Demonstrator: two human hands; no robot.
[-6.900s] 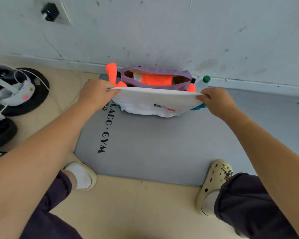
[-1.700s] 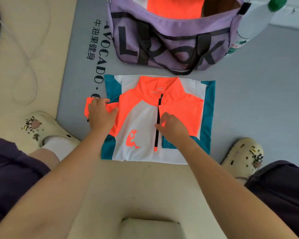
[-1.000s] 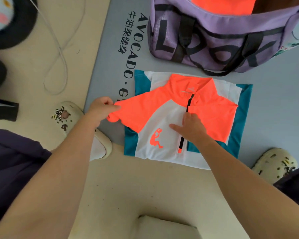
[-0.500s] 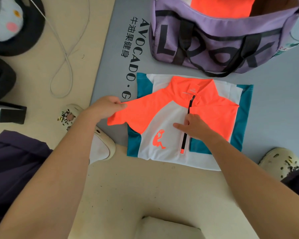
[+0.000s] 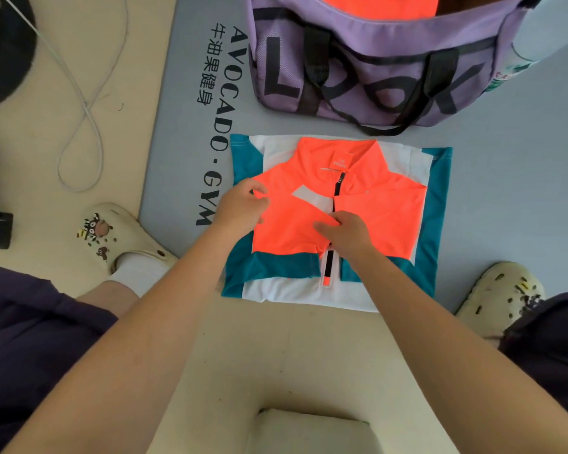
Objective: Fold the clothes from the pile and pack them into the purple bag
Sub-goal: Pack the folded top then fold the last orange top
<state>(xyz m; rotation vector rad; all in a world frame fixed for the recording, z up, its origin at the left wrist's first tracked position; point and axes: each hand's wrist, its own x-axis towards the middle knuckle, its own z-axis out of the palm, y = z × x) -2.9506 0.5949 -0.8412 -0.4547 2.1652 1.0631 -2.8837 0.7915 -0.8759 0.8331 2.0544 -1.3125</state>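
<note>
An orange, white and teal zip-neck shirt (image 5: 384, 204) lies face up on the grey gym mat (image 5: 505, 191), with both sides folded in. Its left sleeve is folded over the chest. My left hand (image 5: 243, 204) holds the sleeve's fold at the left edge with curled fingers. My right hand (image 5: 345, 231) presses on the folded sleeve beside the black zip. Beyond the shirt the purple bag (image 5: 374, 70) stands open, with orange clothing (image 5: 381, 4) inside it.
A bottle (image 5: 538, 37) leans at the bag's right end. My two cream clogs (image 5: 118, 234) (image 5: 502, 296) flank the shirt. A white cable (image 5: 79, 103) loops on the beige floor at left, near black objects (image 5: 0, 50). A pale cushion (image 5: 312, 430) sits at the bottom.
My left hand has carried the orange sleeve rightward and laid it over the shirt's chest, covering the logo. My right hand has slid down onto the folded sleeve.
</note>
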